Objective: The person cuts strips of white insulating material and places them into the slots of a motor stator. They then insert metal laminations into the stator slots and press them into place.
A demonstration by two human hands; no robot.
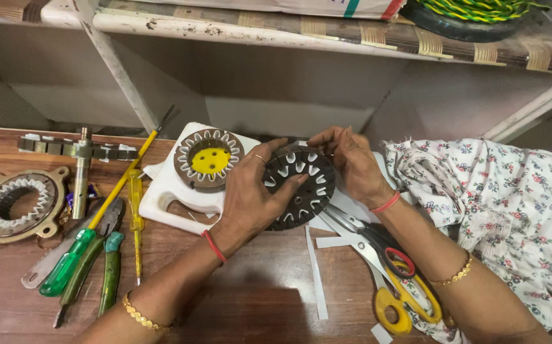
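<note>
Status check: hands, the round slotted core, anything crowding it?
Left hand cradles dark slotted core. Right hand pinches its top edge. Scissors lie just right of it.

Dark round stator core (300, 186): laminated disc, ring of slots around rim, white insulation paper liners seated in slots on far and left arc; near-right slots look dark, lining unclear. Centre of scene, raised off wooden table, tilted with face toward camera. Left side covered by palm, far-right rim pinched by fingertips. Sits just right of white plastic block, above scissors blades and loose white paper strips.
</note>
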